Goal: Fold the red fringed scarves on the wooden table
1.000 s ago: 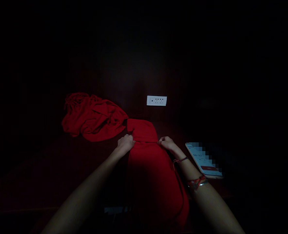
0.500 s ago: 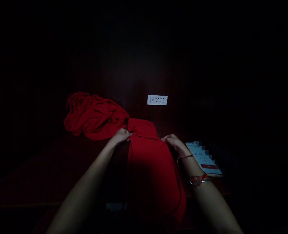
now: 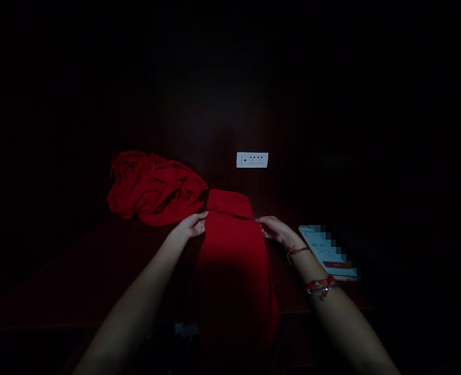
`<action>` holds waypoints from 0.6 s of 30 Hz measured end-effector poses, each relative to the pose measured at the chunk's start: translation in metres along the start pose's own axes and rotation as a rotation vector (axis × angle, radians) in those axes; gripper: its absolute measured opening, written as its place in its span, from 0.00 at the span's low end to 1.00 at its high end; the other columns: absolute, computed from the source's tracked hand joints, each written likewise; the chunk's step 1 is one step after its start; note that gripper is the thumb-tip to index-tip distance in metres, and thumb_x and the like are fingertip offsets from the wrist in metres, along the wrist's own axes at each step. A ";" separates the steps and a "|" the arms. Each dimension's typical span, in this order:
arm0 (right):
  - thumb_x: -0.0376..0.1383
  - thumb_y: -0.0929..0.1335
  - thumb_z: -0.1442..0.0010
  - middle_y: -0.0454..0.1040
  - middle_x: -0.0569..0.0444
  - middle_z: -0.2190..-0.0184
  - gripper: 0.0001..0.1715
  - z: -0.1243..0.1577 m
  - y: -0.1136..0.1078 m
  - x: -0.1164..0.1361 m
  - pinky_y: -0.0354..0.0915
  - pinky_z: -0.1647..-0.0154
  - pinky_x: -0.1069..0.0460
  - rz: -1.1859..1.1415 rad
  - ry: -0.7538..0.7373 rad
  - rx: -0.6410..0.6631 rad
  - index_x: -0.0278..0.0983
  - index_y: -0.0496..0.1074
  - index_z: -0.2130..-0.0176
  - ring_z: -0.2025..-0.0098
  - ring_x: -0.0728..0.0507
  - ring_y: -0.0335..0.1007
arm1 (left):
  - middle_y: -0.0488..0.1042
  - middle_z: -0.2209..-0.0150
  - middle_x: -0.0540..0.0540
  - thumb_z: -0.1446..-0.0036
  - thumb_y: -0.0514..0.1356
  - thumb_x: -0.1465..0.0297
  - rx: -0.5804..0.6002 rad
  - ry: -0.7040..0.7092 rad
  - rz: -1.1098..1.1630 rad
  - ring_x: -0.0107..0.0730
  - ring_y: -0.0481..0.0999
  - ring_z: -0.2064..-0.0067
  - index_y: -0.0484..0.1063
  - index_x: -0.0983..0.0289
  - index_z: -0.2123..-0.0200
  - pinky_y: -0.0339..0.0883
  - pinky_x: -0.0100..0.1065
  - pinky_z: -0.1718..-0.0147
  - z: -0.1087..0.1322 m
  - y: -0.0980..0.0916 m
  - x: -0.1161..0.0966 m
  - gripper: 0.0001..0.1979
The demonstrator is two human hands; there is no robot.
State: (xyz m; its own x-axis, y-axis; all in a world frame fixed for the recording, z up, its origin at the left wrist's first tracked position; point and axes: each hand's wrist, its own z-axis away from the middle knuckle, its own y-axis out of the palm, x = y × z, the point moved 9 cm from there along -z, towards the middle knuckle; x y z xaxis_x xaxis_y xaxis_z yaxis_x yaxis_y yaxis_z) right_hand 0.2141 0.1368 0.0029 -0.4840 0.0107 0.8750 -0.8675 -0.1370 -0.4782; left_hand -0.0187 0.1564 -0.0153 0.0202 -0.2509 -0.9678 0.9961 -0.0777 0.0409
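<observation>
A long red scarf (image 3: pixel 234 250) lies lengthwise before me, its far end folded over in a short flap (image 3: pixel 230 203). My left hand (image 3: pixel 194 225) is at the left edge just below that fold, thumb on top and fingers curled at the side. On the opposite edge, my right hand (image 3: pixel 272 228) grips the cloth between thumb and fingers. Both hands are closed on the fabric, though some fingertips are hidden. The near end of the scarf hangs over the table's front edge into shadow.
A crumpled heap of red fringed cloth (image 3: pixel 156 190) sits at the back left. To the right, a phone (image 3: pixel 327 252) with a lit timer screen lies beside my right forearm. A white wall socket (image 3: pixel 252 160) is behind the dark table (image 3: pixel 136 281). The surroundings are very dark.
The scarf's near part has shifted left and lies flatter and straighter. My hands have moved slightly down the edges, their grip changing from a fingertip pinch to fingers partly beneath the cloth.
</observation>
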 end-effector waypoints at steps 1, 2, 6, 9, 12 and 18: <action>0.31 0.60 0.51 0.60 0.60 0.88 0.11 0.000 0.005 -0.002 0.53 0.84 0.60 0.015 0.022 0.040 0.33 0.62 0.83 0.85 0.55 0.55 | 0.68 0.77 0.49 0.46 0.50 0.74 -0.042 -0.013 -0.086 0.19 0.67 0.78 0.64 0.66 0.69 0.63 0.22 0.77 0.000 -0.005 0.003 0.04; 0.29 0.61 0.53 0.60 0.60 0.89 0.11 0.001 0.011 -0.005 0.52 0.85 0.60 0.024 0.043 0.082 0.33 0.62 0.83 0.85 0.55 0.55 | 0.67 0.78 0.48 0.48 0.52 0.74 -0.078 -0.030 -0.158 0.17 0.65 0.80 0.63 0.66 0.69 0.61 0.20 0.79 0.000 -0.009 0.005 0.02; 0.27 0.62 0.54 0.60 0.61 0.88 0.06 0.004 0.019 -0.006 0.50 0.86 0.60 0.025 0.054 0.104 0.33 0.62 0.80 0.86 0.55 0.55 | 0.62 0.83 0.45 0.54 0.59 0.66 -0.064 -0.062 -0.314 0.17 0.59 0.85 0.64 0.65 0.68 0.53 0.20 0.86 0.010 -0.010 0.004 0.11; 0.26 0.65 0.58 0.60 0.63 0.86 0.06 0.007 0.016 0.001 0.49 0.86 0.60 -0.073 0.015 0.039 0.34 0.61 0.76 0.85 0.56 0.53 | 0.66 0.77 0.46 0.63 0.63 0.64 0.096 -0.060 -0.450 0.18 0.61 0.82 0.64 0.63 0.62 0.54 0.20 0.85 0.023 0.006 -0.001 0.21; 0.24 0.65 0.61 0.60 0.64 0.85 0.10 0.007 0.006 0.004 0.51 0.84 0.60 -0.227 0.012 -0.062 0.35 0.60 0.76 0.84 0.56 0.54 | 0.68 0.67 0.49 0.67 0.65 0.74 0.130 -0.020 -0.393 0.18 0.65 0.77 0.60 0.61 0.55 0.57 0.19 0.82 0.029 0.012 -0.009 0.31; 0.28 0.64 0.58 0.62 0.63 0.81 0.09 0.005 -0.028 -0.003 0.56 0.78 0.58 -0.538 -0.005 -0.299 0.37 0.59 0.73 0.80 0.54 0.59 | 0.68 0.68 0.50 0.53 0.56 0.75 0.093 0.170 -0.130 0.18 0.68 0.75 0.53 0.61 0.49 0.63 0.21 0.74 0.019 0.022 -0.019 0.26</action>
State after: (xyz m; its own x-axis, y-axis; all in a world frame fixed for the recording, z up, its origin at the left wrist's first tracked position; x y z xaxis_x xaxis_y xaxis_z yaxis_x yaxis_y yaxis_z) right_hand 0.2404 0.1353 0.0139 0.0309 -0.0038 0.9995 -0.9849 0.1703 0.0311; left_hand 0.0009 0.1409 0.0087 -0.0863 -0.0671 -0.9940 0.9792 -0.1894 -0.0722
